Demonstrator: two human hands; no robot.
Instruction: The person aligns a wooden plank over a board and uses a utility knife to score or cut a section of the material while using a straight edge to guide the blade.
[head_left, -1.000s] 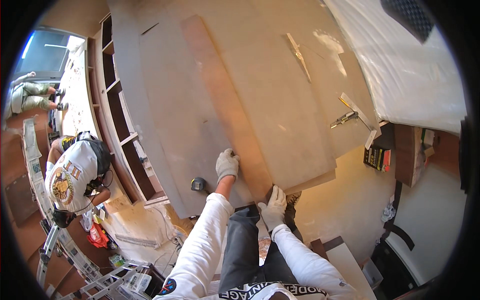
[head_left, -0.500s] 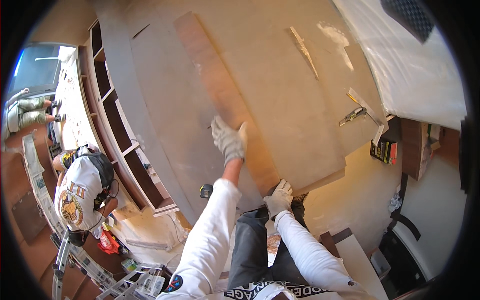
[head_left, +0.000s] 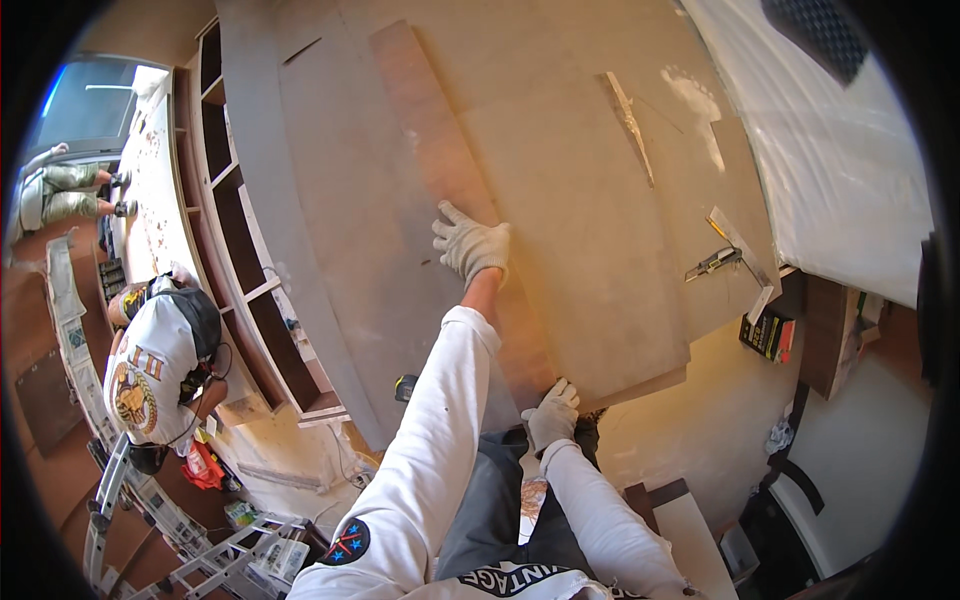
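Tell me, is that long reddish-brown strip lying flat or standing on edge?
Lying flat: the reddish-brown strip shows its broad face along the grey-brown boards, with the left hand spread partly over it.

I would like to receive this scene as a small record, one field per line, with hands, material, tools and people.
Left hand: gloved, fingers spread, on the brown strip
Right hand: gloved, at the strip's near end; grip unclear
Material: long strip lying on large, flat grey-brown panels
Tools: tape measure, partly hidden by the left sleeve; cutter knife and square toward the right
Other people: two, at the left, one bending
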